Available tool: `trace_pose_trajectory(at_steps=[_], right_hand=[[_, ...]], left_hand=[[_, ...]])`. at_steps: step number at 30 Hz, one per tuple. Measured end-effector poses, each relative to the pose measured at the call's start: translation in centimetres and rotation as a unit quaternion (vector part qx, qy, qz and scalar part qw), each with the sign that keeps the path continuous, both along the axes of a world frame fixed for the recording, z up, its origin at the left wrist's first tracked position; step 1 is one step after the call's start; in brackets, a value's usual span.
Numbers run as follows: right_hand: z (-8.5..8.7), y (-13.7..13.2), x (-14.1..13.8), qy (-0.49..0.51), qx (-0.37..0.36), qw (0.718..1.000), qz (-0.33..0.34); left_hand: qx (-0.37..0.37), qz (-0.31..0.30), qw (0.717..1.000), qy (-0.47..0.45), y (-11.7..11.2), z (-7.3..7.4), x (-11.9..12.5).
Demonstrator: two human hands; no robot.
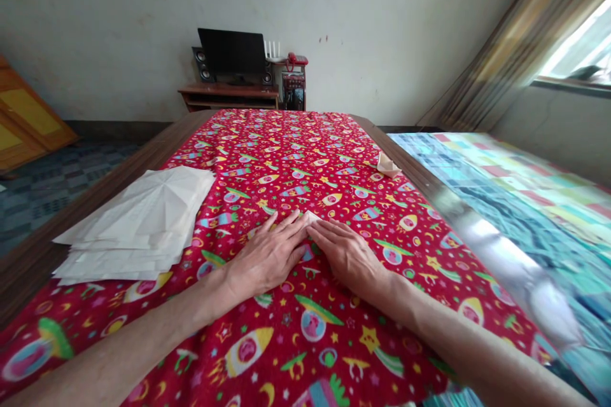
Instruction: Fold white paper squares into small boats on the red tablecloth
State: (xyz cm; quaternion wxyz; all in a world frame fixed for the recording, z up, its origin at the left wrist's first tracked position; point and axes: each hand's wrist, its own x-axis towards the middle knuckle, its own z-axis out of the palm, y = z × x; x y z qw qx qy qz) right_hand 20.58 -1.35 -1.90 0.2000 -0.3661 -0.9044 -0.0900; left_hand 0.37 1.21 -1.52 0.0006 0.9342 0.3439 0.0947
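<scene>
My left hand [267, 254] and my right hand [347, 253] lie flat side by side on the red patterned cloth [296, 159], fingers stretched forward. Both press on a small folded piece of white paper [310, 217], of which only a corner shows past the fingertips. A stack of creased white paper sheets [136, 226] lies on the cloth to the left of my left hand. A small folded paper shape [387, 165] sits near the cloth's far right edge.
The cloth covers a wooden table [109, 181]. A bed with a checked cover [506, 203] runs along the right. At the far wall stands a low desk [229, 94] with a monitor, speakers and a red phone. Curtains hang at the right window.
</scene>
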Motion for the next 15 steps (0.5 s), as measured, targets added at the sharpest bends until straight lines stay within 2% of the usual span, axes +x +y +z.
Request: trace_pose_trajectory(at_steps=[4,9,15], right_hand=[[0.1,-0.2,0.9,-0.009,-0.022,0.999,0.022],[0.8,-0.3,1.2,0.007,-0.052,0.998,0.015],[0.5,-0.3,1.4,0.001,-0.059,0.998,-0.001]], left_hand=[[0.013,-0.004,1.0,0.005,0.0,0.0,-0.2],[0.023,-0.005,1.0,0.016,0.0,-0.2,-1.2],[0.043,0.008,0.999,0.008,-0.3,-0.1,-2.6]])
